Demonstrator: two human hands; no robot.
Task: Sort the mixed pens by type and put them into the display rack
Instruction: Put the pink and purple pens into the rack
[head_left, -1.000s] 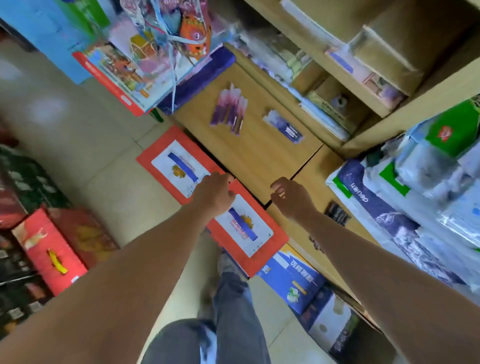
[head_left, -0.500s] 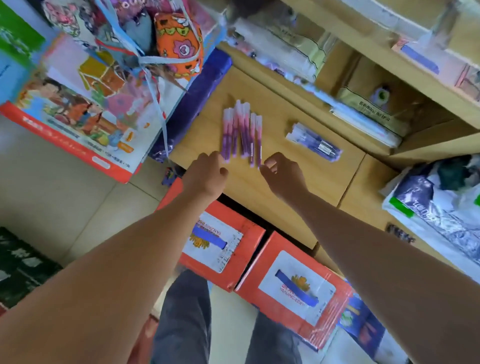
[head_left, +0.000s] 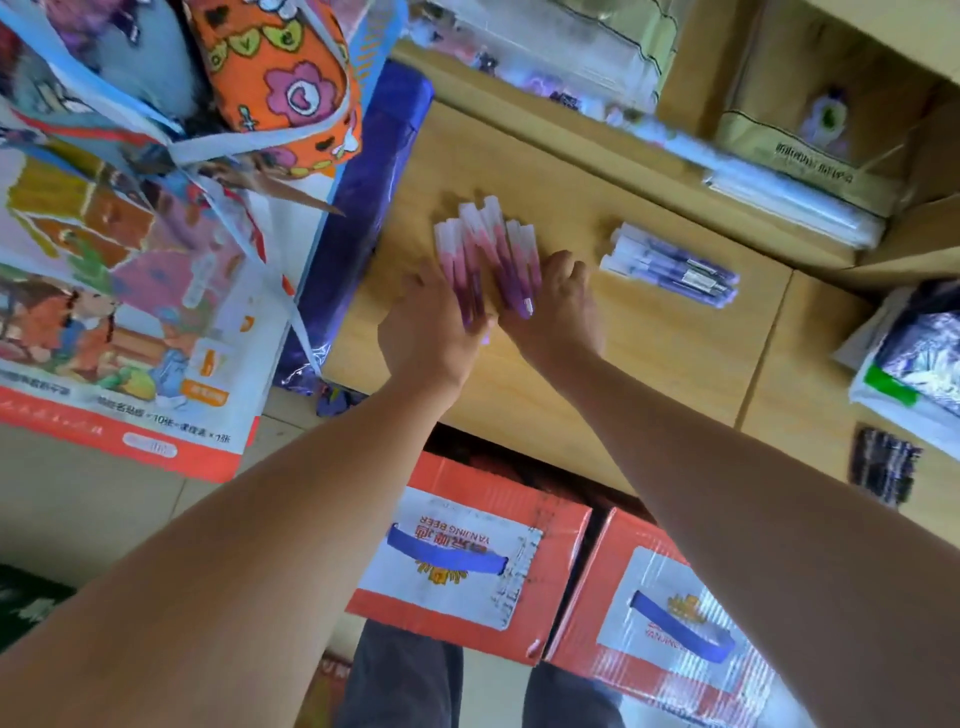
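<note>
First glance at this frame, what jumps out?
A fan of pink-to-purple pens with clear caps lies on the light wooden counter, with the left hand and right hand touching its near end from either side. Right of it sits a bundle of blue-purple pens; below the counter stand two red cardboard boxes.

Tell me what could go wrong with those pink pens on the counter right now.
1. The pink pens lie loose and fanned between the left hand and right hand; some may slip out and roll.
2. The front edge of the counter is near; a stray pen might drop toward the red boxes below.
3. The blue pens lie just beside the right hand, so types could mix.
</note>
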